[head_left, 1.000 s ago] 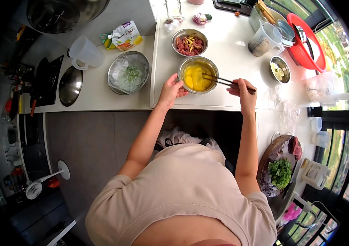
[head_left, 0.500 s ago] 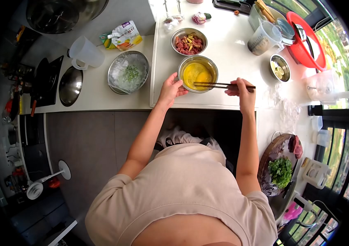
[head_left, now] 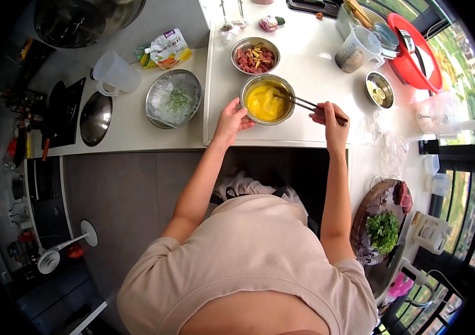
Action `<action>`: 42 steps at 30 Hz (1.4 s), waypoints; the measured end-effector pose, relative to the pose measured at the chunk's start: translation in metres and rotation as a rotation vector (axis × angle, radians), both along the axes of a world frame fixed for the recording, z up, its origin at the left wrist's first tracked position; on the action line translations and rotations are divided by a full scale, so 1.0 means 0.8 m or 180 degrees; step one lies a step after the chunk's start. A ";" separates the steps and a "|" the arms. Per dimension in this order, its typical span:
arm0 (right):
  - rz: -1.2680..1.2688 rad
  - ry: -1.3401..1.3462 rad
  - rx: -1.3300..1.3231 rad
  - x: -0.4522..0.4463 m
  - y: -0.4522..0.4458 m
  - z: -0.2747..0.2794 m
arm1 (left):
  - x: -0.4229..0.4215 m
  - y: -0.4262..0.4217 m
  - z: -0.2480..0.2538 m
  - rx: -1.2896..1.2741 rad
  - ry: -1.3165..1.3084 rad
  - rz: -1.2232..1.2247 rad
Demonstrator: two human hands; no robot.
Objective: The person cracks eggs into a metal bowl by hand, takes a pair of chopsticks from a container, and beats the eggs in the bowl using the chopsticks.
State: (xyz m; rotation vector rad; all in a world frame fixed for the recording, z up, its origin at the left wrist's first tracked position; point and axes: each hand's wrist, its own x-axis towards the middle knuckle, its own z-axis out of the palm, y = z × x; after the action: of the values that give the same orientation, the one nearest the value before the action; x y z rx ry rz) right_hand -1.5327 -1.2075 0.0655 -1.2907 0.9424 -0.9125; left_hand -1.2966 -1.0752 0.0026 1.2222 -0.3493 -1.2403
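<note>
A steel bowl of yellow egg stands near the counter's front edge. My left hand grips its left rim, thumb on the edge. Dark chopsticks are in my right hand, to the right of the bowl, with fingers closed round them. Their tips dip into the egg at the bowl's right side. Just behind stands a smaller bowl of cut red meat with yellowish strips. To the left, a steel bowl covered with clear film shows chopped greens.
At left are a plastic jug, a lid and a food pouch. At right are a measuring jug, a red basket, a small bowl and a round board bearing greens and meat.
The chopsticks have swung from lying nearly level across the bowl to a slant, their tips now farther back and right in the egg. The egg's surface looks more swirled.
</note>
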 end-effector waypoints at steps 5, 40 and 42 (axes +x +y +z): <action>-0.0024 -0.0121 -0.0156 0.003 -0.003 -0.004 | 0.000 0.000 0.001 -0.0006 -0.0025 0.0011; 0.0430 0.0159 0.0178 -0.003 -0.008 0.005 | -0.002 0.002 0.000 -0.0038 -0.0006 -0.0013; 0.0211 0.0021 0.0039 0.001 -0.004 0.006 | -0.002 0.002 -0.001 -0.0035 -0.0008 0.0004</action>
State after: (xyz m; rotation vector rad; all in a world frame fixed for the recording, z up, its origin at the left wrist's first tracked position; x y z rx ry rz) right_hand -1.5318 -1.2109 0.0706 -1.3078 0.9039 -0.8503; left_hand -1.2980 -1.0736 0.0021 1.2147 -0.3567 -1.2343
